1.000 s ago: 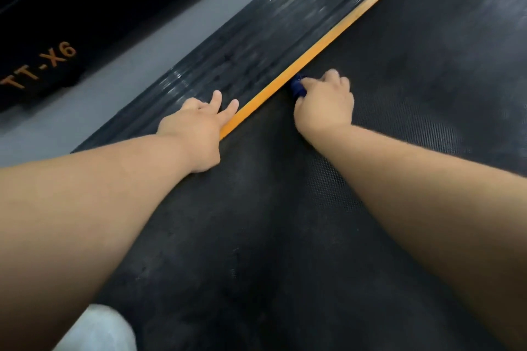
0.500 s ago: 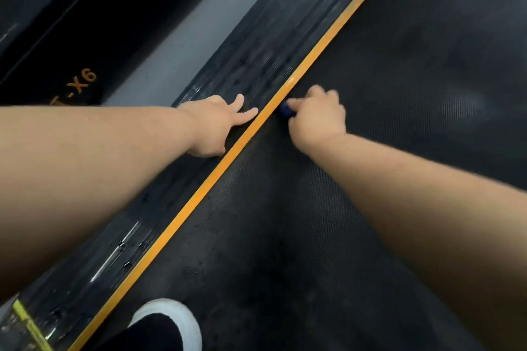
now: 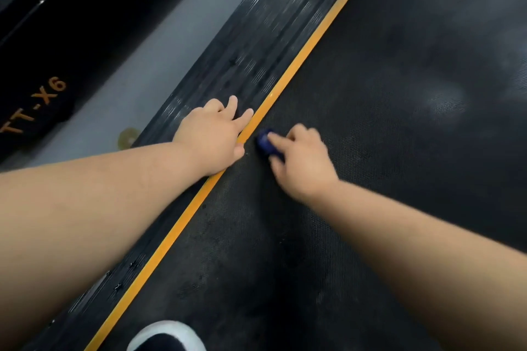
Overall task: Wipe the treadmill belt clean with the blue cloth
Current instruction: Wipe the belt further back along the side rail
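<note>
The black textured treadmill belt (image 3: 370,151) fills the right and middle of the view. My right hand (image 3: 302,162) grips a bunched-up blue cloth (image 3: 265,143) and presses it on the belt close to the orange strip (image 3: 299,57). Only a small part of the cloth shows past my fingers. My left hand (image 3: 214,134) rests flat on the ribbed black side rail (image 3: 256,45), fingers spread, with its fingertips at the orange strip.
A grey floor strip (image 3: 159,45) runs left of the rail. Beyond it is a black machine base (image 3: 42,71) with orange lettering. A small yellowish disc (image 3: 128,138) lies on the floor by the rail. A white shoe toe (image 3: 168,336) stands on the belt at the bottom.
My right hand has slid the cloth back toward me along the belt edge. More of the blue cloth shows now. My left hand has stayed on the side rail.
</note>
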The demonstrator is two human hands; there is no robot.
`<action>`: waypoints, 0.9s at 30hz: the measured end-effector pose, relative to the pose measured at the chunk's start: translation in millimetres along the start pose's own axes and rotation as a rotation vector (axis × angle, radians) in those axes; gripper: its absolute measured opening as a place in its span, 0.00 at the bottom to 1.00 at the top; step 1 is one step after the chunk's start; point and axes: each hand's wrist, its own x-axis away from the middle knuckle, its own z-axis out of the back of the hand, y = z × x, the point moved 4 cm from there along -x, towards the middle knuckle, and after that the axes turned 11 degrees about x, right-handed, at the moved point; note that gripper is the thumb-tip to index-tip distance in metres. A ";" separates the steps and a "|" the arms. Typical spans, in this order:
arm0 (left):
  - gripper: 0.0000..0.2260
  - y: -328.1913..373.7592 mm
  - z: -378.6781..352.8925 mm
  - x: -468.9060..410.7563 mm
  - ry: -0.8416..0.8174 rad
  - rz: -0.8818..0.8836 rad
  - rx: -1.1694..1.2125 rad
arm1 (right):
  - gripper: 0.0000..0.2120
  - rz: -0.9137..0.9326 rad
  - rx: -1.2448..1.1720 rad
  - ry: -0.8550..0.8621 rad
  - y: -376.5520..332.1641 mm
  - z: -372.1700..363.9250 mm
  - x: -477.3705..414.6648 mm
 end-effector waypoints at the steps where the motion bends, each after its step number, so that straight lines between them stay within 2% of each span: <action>1: 0.28 3.9 3.4 0.6 0.073 -0.013 0.046 | 0.20 0.029 -0.059 -0.022 -1.9 -3.7 11.7; 3: 0.26 24.5 11.2 -1.8 0.210 -0.113 0.206 | 0.23 -0.027 -0.160 -0.012 17.9 3.7 16.8; 4: 0.26 40.4 12.7 -4.2 0.218 -0.190 0.273 | 0.24 -0.082 -0.174 0.051 37.8 12.2 15.6; 7: 0.25 88.3 -12.6 -2.2 0.071 -0.333 0.297 | 0.22 -0.332 -0.142 0.257 111.0 39.3 33.4; 9: 0.22 105.2 -35.0 14.2 0.121 -0.455 0.333 | 0.20 -0.453 -0.113 0.262 143.9 36.9 59.0; 11: 0.18 103.1 -51.6 27.2 0.171 -0.685 0.309 | 0.20 -0.487 -0.050 0.257 158.3 21.5 85.0; 12: 0.19 95.0 -53.8 20.4 0.182 -0.744 0.304 | 0.21 -0.475 -0.018 0.263 159.9 12.7 94.5; 15: 0.26 88.8 -29.0 -35.6 0.223 -0.675 0.399 | 0.23 -0.481 0.033 0.267 163.4 -3.7 109.7; 19: 0.18 108.9 -15.4 -51.5 0.305 -0.475 0.376 | 0.22 -0.521 0.050 0.249 161.9 -6.0 110.6; 24: 0.19 81.8 -26.3 -15.4 0.377 -0.598 0.217 | 0.23 -0.575 0.080 0.257 155.0 -10.8 105.9; 27: 0.19 92.3 -5.5 -42.3 0.333 -0.496 0.280 | 0.23 -0.595 0.056 0.259 152.9 -11.8 102.6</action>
